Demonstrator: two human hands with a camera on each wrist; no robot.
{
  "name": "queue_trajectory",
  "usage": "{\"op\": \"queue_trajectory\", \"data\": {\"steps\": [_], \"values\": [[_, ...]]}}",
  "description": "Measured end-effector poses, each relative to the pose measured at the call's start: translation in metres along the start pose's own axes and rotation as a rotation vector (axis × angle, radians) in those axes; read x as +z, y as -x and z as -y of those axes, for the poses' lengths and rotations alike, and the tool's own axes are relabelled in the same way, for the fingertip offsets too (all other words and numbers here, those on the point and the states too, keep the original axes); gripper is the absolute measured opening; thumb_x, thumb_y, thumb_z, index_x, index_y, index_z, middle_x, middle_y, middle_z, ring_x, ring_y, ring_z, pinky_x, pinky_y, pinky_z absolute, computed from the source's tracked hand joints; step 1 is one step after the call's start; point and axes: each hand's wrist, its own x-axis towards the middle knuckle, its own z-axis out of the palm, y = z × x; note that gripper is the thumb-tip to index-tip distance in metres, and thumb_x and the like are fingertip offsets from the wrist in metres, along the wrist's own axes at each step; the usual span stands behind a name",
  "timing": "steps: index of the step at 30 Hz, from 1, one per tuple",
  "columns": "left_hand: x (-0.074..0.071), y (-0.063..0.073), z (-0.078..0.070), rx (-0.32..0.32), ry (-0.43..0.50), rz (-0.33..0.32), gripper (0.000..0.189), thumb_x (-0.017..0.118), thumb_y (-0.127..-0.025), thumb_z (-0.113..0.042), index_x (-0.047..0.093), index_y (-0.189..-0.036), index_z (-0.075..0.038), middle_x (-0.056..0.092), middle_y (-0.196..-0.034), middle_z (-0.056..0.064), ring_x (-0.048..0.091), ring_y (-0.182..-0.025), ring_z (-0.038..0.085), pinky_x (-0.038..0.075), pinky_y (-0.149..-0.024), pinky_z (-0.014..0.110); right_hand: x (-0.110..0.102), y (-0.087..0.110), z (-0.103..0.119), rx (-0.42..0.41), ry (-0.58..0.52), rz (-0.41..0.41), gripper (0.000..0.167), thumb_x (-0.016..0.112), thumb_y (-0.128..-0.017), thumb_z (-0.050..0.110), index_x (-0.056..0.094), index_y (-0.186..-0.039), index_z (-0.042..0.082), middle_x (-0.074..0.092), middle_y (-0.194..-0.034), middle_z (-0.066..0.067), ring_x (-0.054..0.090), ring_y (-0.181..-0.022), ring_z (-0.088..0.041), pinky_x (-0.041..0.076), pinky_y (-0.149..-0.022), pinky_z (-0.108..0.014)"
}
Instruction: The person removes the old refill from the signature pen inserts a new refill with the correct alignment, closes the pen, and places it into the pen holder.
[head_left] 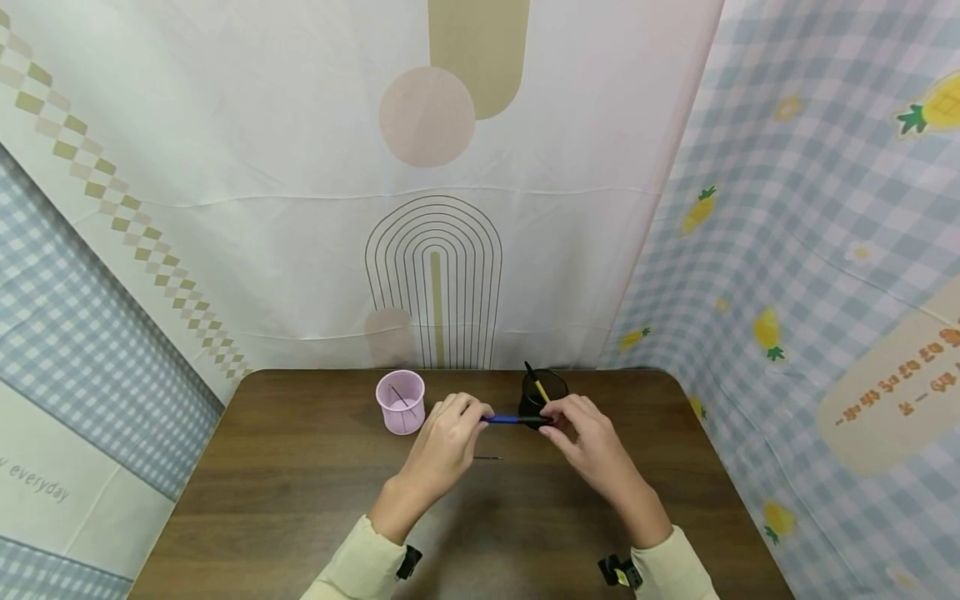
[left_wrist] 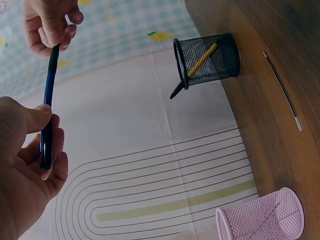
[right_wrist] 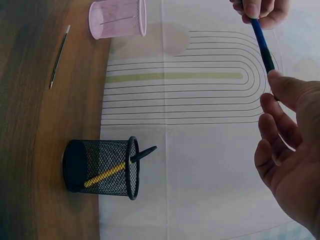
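Observation:
Both hands hold one blue pen [head_left: 504,419] level above the table. My left hand [head_left: 450,433] grips its blue barrel between thumb and fingers. At the other end, the thumb and fingertips of my right hand [head_left: 588,437] pinch the black part [right_wrist: 266,61]. A thin pen refill [left_wrist: 283,91] lies on the wood below the hands. Just behind the right hand stands a black mesh pen cup [right_wrist: 107,167] with a yellow and black pen [right_wrist: 106,175] leaning in it. To the left of the left hand is a pink mesh cup [head_left: 401,403] with a thin dark stick, perhaps another refill, inside.
The brown wooden table [head_left: 300,483] ends at a hanging white cloth [head_left: 300,275] with printed arches. A blue checked cloth [head_left: 750,333] with pineapples hangs along the right side. Another checked cloth [head_left: 90,308] hangs at the left.

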Motion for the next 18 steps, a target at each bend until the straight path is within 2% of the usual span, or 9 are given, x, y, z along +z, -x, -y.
{"op": "queue_trajectory", "data": {"steps": [7,12,18], "values": [[-0.0003,0.0006,0.0010,0.008,-0.006,0.029,0.016,0.073,-0.092,-0.008,0.069,-0.107,-0.010,0.065,-0.095,-0.001,0.062,-0.089,0.017,0.048,-0.073,0.031,-0.0002,-0.0005,-0.0011,-0.061,-0.009,-0.053,0.027,0.085,-0.080,0.001,0.070,-0.100,0.012,0.064,-0.093,0.003,0.056,-0.086,-0.010,0.049,-0.068,-0.021],[-0.0013,0.0003,0.0007,0.017,-0.017,0.045,0.015,0.073,-0.092,-0.008,0.070,-0.107,-0.011,0.063,-0.093,-0.001,0.060,-0.087,0.016,0.048,-0.072,0.031,0.0000,-0.0006,-0.0008,-0.061,0.006,-0.051,0.026,0.085,-0.081,0.003,0.070,-0.098,0.015,0.063,-0.091,0.006,0.053,-0.085,-0.007,0.048,-0.067,-0.020],[-0.0014,0.0003,0.0012,0.027,-0.020,0.029,0.013,0.075,-0.090,-0.008,0.071,-0.103,-0.011,0.062,-0.091,-0.001,0.060,-0.083,0.017,0.047,-0.070,0.031,0.0012,-0.0006,-0.0003,-0.056,-0.002,-0.049,0.023,0.084,-0.082,0.004,0.071,-0.097,0.016,0.064,-0.090,0.009,0.053,-0.084,-0.007,0.047,-0.067,-0.019]]}}
